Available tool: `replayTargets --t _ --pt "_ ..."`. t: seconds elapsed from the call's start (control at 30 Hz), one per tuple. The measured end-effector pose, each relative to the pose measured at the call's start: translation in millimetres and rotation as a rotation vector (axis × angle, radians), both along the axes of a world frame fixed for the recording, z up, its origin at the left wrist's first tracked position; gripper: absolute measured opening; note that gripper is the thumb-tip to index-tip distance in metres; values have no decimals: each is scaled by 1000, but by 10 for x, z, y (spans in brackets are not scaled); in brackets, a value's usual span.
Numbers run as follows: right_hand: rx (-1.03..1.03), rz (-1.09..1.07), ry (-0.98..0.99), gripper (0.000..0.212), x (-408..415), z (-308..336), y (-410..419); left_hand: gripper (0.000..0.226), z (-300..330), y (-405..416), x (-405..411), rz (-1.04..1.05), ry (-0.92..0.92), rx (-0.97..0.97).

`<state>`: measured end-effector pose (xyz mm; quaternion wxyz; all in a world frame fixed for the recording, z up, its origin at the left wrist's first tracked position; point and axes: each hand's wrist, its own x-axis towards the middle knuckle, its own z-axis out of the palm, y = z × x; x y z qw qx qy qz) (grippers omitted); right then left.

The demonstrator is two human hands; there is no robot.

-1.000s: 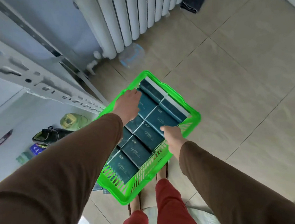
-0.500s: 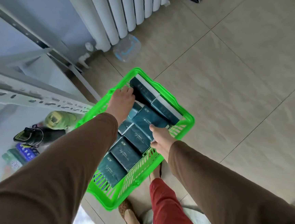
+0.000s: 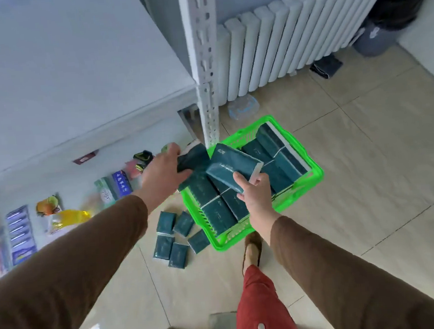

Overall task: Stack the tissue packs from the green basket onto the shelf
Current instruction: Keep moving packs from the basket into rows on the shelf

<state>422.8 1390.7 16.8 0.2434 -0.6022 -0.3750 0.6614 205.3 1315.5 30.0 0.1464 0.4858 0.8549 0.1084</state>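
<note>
Two hands lifting dark teal tissue packs above a green basket on a tiled floor.

I see my right hand [image 3: 256, 195] near centre, fingers curled around one end of a rectangular, glossy teal tissue pack [image 3: 233, 169] with a white side strip, held tilted above the basket. My left hand [image 3: 163, 175], at nine o'clock from it, grasps a second pack [image 3: 193, 158]; blur hides its shape. The green basket [image 3: 314, 179], slatted plastic, sits on the floor with more packs [image 3: 283, 153] lying in rows inside. Five small teal packs [image 3: 176, 237] lie scattered on the beige tiles at the basket's seven o'clock. The white perforated metal shelf post [image 3: 205, 68] rises at twelve o'clock, a ribbed white radiator [image 3: 279, 46] at one o'clock.
</note>
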Motion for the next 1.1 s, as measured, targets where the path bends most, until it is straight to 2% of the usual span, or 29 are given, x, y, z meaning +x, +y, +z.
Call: replayTargets --t 0.17,0.33,0.47,0.63,0.77,0.93,1.1 --pt "193 191 171 32 -859 792 -1167 55 855 -1617 -719 279 -76 173" --pt "373 419 226 33 -1746 1398 -2018 45 1629 -2941 -1421 396 50 256" --pt "437 546 246 32 -2465 1697 -2473 40 1956 -3676 -1972 496 106 279" --pt "498 631 309 32 -3417 1828 -2806 46 2090 -4238 -2748 571 175 329" --pt "568 701 327 36 -4325 1813 -2906 40 2150 -4514 -3549 587 226 303" --pt "594 767 312 34 -5511 1801 -2947 39 2220 -4738 -4634 616 380 165" --pt "664 843 257 30 -6542 1836 -3007 36 2191 -4967 -5630 604 398 107"
